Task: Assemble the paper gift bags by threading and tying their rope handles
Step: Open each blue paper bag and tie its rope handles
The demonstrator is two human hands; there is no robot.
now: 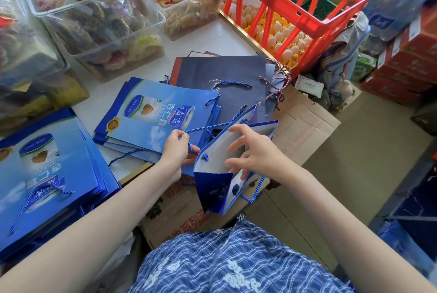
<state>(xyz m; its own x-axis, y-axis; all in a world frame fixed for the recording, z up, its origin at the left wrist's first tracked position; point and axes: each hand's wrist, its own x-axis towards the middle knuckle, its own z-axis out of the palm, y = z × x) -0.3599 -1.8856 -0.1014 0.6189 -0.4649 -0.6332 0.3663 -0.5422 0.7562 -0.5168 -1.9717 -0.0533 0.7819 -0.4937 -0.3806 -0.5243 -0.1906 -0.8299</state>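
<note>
Head view: left hand [176,148] pinches twisted blue rope [208,126] just left of the open glossy blue paper bag [212,188], white inside. Right hand [250,153], fingers [236,144] spread loose, holding nothing, reaches into the bag's mouth. Flat printed bags [151,112] lie stacked on the white desk [212,37] beyond the bag.

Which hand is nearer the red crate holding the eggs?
Right. The right hand hangs open over the mouth of the blue gift bag, below the red crate. The left hand pinches the blue rope farther left, farther from the crate.

Open bag [212,169] between hands; bag stacks [151,112] left; crate [295,6] behind.
</note>
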